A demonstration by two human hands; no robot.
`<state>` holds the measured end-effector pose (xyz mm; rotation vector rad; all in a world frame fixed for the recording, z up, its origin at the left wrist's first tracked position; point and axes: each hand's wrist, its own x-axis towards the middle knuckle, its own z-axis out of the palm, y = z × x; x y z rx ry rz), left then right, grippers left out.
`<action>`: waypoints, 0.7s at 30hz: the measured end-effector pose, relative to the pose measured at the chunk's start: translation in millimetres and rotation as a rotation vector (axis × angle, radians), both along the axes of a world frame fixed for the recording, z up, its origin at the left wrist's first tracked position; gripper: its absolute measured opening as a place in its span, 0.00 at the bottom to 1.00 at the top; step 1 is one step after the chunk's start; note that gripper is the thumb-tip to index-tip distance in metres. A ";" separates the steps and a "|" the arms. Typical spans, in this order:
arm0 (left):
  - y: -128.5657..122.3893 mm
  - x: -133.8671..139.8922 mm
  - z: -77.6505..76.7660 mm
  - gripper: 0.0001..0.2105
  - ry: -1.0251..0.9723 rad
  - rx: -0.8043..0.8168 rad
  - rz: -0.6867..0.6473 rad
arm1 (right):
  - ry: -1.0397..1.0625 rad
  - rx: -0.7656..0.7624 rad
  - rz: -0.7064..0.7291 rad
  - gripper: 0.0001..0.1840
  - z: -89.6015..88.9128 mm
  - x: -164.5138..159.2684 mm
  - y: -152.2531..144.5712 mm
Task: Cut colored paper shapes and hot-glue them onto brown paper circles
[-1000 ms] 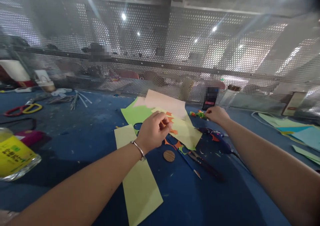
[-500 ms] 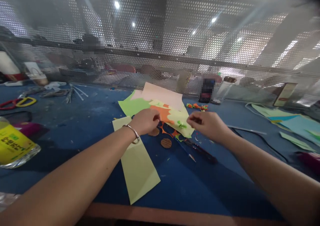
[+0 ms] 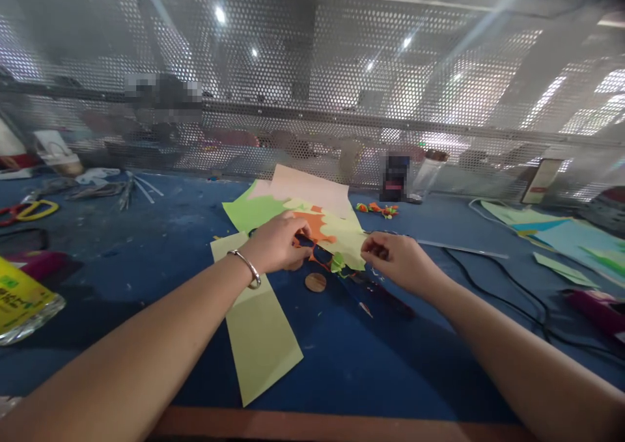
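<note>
My left hand [image 3: 283,241] hovers over the cut papers, thumb and fingers apart, with no held thing visible between them. Close to its fingertips lies a scalloped orange paper [image 3: 312,226]. My right hand [image 3: 398,256] has its fingers curled together at the right edge of a pale yellow paper [image 3: 347,239], apparently pinching it. Small green paper scraps [image 3: 338,263] are at that sheet's lower edge. Below sits a round wood-grain disc [image 3: 316,282]. Under my left wrist runs a long pale yellow strip [image 3: 261,338].
Pink paper [image 3: 310,185] and green paper [image 3: 249,204] lie behind. A blurred pen-like tool [image 3: 361,305] is in front of my right hand. Scissors [image 3: 36,211] and a yellow-labelled container [image 3: 24,299] stand left; coloured sheets [image 3: 561,237] and black cables [image 3: 517,299] are right. Perforated metal panel [image 3: 273,90] closes the back.
The green scraps have shifted off the pale yellow paper toward me. My left fingers have parted, and my right hand has come slightly lower. The whole view has shifted a little.
</note>
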<state>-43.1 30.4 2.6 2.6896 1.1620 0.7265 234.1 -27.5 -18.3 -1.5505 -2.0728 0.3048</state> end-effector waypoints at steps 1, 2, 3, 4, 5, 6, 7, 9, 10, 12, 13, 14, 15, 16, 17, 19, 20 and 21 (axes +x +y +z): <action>-2.3 5.7 -1.7 0.09 -0.023 0.013 -0.043 | 0.011 -0.007 0.019 0.06 -0.1 -0.9 -0.2; -4.8 11.5 -3.3 0.09 -0.026 0.027 -0.078 | 0.019 -0.012 0.035 0.06 0.1 -2.5 -1.1; -7.7 17.1 -4.5 0.07 -0.010 0.049 -0.100 | 0.026 -0.009 0.041 0.06 0.6 -4.4 -2.4; -10.6 22.3 -5.4 0.07 0.013 0.075 -0.106 | 0.033 0.000 0.040 0.06 1.5 -6.3 -4.1; -13.5 26.9 -5.8 0.07 0.043 0.096 -0.106 | 0.044 0.015 0.030 0.05 2.6 -7.9 -5.9; -16.3 30.8 -6.0 0.08 0.069 0.104 -0.092 | 0.062 0.035 0.017 0.05 3.8 -9.2 -7.7; -19.0 34.0 -5.9 0.09 0.084 0.100 -0.078 | 0.085 0.062 0.002 0.05 5.0 -10.0 -9.4; -23.6 38.5 -5.3 0.12 0.091 0.097 -0.066 | 0.134 0.118 -0.030 0.06 7.0 -10.0 -11.8; -25.7 40.2 -4.9 0.13 0.081 0.098 -0.076 | 0.157 0.139 -0.041 0.06 7.7 -9.3 -12.4; -29.7 43.0 -3.9 0.15 0.054 0.079 -0.106 | 0.213 0.159 -0.040 0.05 8.1 -7.4 -12.7; -31.5 44.3 -3.4 0.15 0.039 0.051 -0.115 | 0.255 0.150 -0.024 0.05 8.0 -6.5 -12.5; -33.0 45.7 -2.9 0.16 0.026 0.015 -0.120 | 0.312 0.130 0.000 0.04 7.9 -5.8 -12.2; -34.1 47.1 -2.4 0.16 0.014 -0.022 -0.125 | 0.383 0.101 0.031 0.04 7.9 -5.5 -12.1; -34.8 48.5 -1.9 0.17 0.003 -0.056 -0.129 | 0.464 0.065 0.063 0.04 8.2 -5.6 -12.1; -35.0 49.9 -1.5 0.18 -0.010 -0.086 -0.136 | 0.547 0.023 0.094 0.05 8.8 -6.3 -12.5; -35.0 53.0 -0.5 0.20 -0.044 -0.147 -0.162 | 0.693 -0.054 0.156 0.07 10.8 -8.7 -14.1; -35.0 54.7 0.0 0.20 -0.068 -0.179 -0.173 | 0.749 -0.085 0.185 0.08 12.0 -10.3 -15.1; -35.2 56.3 0.6 0.19 -0.097 -0.210 -0.180 | 0.792 -0.111 0.209 0.09 13.1 -11.9 -16.2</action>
